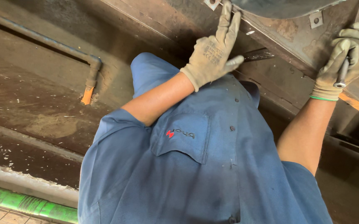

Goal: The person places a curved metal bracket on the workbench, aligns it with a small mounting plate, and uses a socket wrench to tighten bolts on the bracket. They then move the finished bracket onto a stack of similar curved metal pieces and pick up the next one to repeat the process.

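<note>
Within right hand (351, 52), metal rod (342, 74) stands near-upright.

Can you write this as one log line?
left hand: flat on panel | right hand: grips tool | both gloved

Rusty metal floor (42, 124), scattered pale chips (5, 155), orange-tipped pipe (91, 79).

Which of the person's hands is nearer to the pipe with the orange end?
Left. The left hand lies open on the metal, right of the pipe. The right hand is much farther right, closed around a metal bar.
</note>
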